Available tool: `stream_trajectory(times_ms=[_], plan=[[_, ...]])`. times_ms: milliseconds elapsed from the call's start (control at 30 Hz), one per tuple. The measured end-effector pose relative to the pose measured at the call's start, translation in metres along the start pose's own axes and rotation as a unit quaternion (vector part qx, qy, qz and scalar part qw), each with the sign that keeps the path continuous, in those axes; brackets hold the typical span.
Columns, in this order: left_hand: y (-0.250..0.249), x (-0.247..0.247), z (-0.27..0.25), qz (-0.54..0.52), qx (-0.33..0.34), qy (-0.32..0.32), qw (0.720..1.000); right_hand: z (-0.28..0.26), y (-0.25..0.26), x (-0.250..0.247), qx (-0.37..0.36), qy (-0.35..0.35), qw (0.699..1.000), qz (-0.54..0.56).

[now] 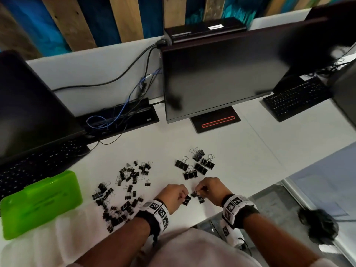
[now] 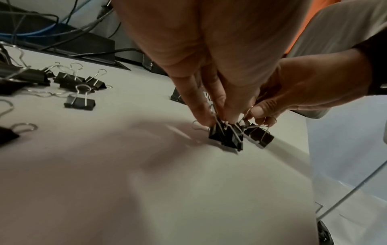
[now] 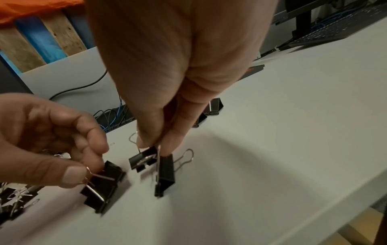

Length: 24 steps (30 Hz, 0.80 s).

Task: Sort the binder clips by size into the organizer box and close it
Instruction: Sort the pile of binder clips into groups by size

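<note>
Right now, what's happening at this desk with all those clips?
A person is sorting black binder clips on a white desk. The left hand pinches one clip by its wire handle; the right hand pinches another clip. Big clips lie grouped ahead, small clips are scattered to the left. The green box is still closed, far left.

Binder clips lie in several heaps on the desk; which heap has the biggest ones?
The small heap of large binder clips, farthest back and just beyond the right hand. Its clips are visibly larger than those in the scattered pile beside the green organizer box.
</note>
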<state>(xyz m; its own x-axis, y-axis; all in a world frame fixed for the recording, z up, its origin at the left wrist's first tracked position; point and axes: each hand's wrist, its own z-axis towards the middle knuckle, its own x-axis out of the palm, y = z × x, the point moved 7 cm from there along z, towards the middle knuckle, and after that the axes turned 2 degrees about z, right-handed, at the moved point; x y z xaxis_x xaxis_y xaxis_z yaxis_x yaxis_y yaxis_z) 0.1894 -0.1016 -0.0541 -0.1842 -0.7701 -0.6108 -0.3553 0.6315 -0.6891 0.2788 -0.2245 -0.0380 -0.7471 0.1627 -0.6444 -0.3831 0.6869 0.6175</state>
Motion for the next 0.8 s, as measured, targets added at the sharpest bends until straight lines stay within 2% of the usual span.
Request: stream_trajectory(times_ms=[100, 167, 267, 400, 467, 600, 700, 800], plan=[[0.0, -0.003, -0.005, 0.0, 0.027, 0.004, 1.0, 0.0, -0.003, 0.001, 0.005, 0.009, 1.0, 0.002], [0.003, -0.013, -0.01, -0.009, 0.036, -0.021, 0.999, 0.005, -0.006, -0.009, 0.019, -0.024, 0.999, 0.018], [0.018, -0.038, -0.022, -0.04, 0.028, -0.093, 0.994, 0.011, -0.012, -0.033, 0.057, -0.092, 0.993, 0.05], [0.056, -0.076, -0.047, -0.038, -0.028, -0.19, 0.981, 0.021, -0.008, -0.029, 0.073, -0.055, 0.995, 0.044], [0.081, -0.089, -0.063, -0.015, -0.077, -0.224, 0.971, 0.025, 0.008, -0.018, 0.041, -0.043, 0.998, 0.032], [0.124, -0.105, -0.1, -0.001, -0.189, -0.281, 0.941, 0.039, 0.061, 0.009, -0.066, -0.024, 0.997, 0.015], [0.145, -0.116, -0.122, 0.017, -0.233, -0.341, 0.911, 0.06, 0.099, 0.035, -0.119, 0.03, 0.992, -0.027], [0.162, -0.116, -0.131, 0.016, -0.261, -0.342, 0.903, 0.082, 0.132, 0.051, -0.152, 0.055, 0.984, -0.076]])
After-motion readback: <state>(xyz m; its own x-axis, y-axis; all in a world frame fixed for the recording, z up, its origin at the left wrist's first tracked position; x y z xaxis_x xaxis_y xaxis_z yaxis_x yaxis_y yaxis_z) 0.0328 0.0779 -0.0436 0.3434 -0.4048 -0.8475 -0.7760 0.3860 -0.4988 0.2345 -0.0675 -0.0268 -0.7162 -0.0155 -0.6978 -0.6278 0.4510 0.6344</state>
